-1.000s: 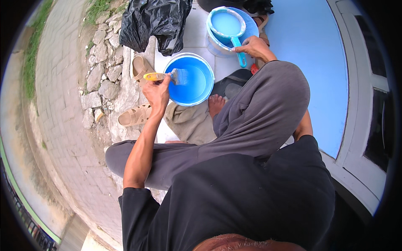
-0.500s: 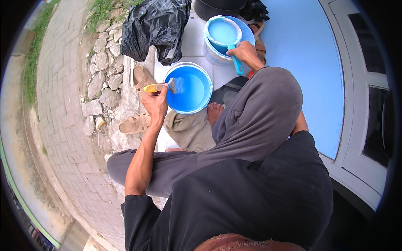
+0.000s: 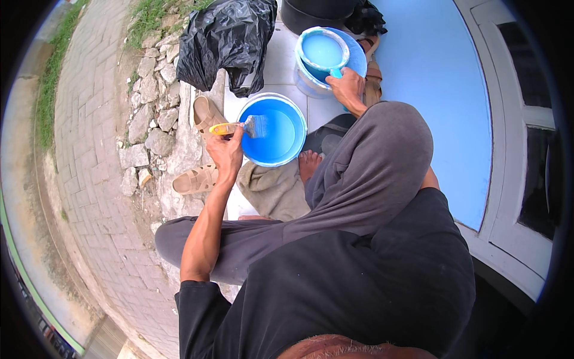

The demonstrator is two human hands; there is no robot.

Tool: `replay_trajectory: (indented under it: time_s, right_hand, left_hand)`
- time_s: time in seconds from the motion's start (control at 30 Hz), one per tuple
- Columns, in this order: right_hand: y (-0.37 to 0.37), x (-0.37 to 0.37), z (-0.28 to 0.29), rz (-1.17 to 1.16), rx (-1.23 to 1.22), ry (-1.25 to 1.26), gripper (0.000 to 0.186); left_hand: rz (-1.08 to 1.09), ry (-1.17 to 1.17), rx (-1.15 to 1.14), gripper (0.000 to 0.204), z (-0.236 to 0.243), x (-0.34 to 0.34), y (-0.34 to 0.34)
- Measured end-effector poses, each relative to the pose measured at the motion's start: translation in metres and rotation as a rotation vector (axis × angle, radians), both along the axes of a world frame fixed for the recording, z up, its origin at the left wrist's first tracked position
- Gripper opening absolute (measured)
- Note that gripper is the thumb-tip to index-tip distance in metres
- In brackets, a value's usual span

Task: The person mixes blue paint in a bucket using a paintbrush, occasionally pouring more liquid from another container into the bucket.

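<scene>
My left hand (image 3: 225, 152) grips the yellow handle of a flat paintbrush (image 3: 227, 128). The brush's bristles reach over a round bucket (image 3: 303, 133) with bright blue paint in it; whether they touch the paint I cannot tell. Farther off to the right, my right hand (image 3: 348, 88) is closed around the handle of a turquoise dipper (image 3: 336, 73). Pale blue liquid fills the dipper, which is held over a second, whitish bucket (image 3: 309, 84) with a blue inside. The hand hides most of the dipper's handle.
Beyond the paint bucket lies a black plastic bag (image 3: 224, 45), with a black tub (image 3: 314, 15) to its right. Tan sandals (image 3: 194, 179) and a beige cloth (image 3: 272, 188) lie near my feet. Rubble stones (image 3: 158, 142) border the left, and a light blue wall (image 3: 436, 107) stands at the right.
My right hand has shifted along the dipper's handle toward its cup and now covers most of the handle. The left hand keeps the brush over the paint bucket. The whole view has shifted slightly.
</scene>
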State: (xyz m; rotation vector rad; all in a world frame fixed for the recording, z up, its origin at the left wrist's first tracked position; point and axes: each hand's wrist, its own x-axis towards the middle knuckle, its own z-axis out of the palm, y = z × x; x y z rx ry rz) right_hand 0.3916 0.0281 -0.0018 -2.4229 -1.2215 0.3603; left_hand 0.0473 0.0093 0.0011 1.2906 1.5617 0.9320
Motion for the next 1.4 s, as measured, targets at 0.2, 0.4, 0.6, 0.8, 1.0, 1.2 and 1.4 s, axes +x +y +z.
replay_trajectory:
  time_s: [0.2, 0.4, 0.6, 0.8, 1.0, 1.2, 1.4]
  right_hand:
    - [-0.005, 0.009, 0.004, -0.026, 0.058, 0.073, 0.037]
    - [-0.017, 0.006, 0.038, -0.009, 0.129, 0.078, 0.034]
    - [-0.032, 0.016, 0.057, -0.025, 0.133, 0.077, 0.037]
    - [-0.046, 0.016, 0.094, -0.012, 0.095, 0.137, 0.039]
    - [-0.058, 0.019, 0.118, 0.083, 0.076, 0.244, 0.037]
    - [-0.063, 0.006, 0.129, 0.278, 0.022, 0.208, 0.034]
    - [-0.062, -0.002, 0.124, 0.375, 0.025, 0.221, 0.029]
  left_hand:
    - [0.000, -0.013, -0.008, 0.026, 0.000, 0.002, 0.005]
    - [0.002, -0.052, -0.004, 0.027, -0.002, 0.003, 0.006]
    - [0.029, -0.091, -0.006, 0.027, -0.006, 0.001, 0.007]
    - [0.033, -0.069, -0.023, 0.027, 0.003, 0.000, 0.004]
    - [0.030, -0.070, -0.018, 0.026, 0.010, 0.001, 0.002]
    - [0.037, -0.077, 0.001, 0.028, 0.005, -0.003, 0.002]
    - [0.041, -0.053, -0.021, 0.029, 0.012, -0.001, 0.000]
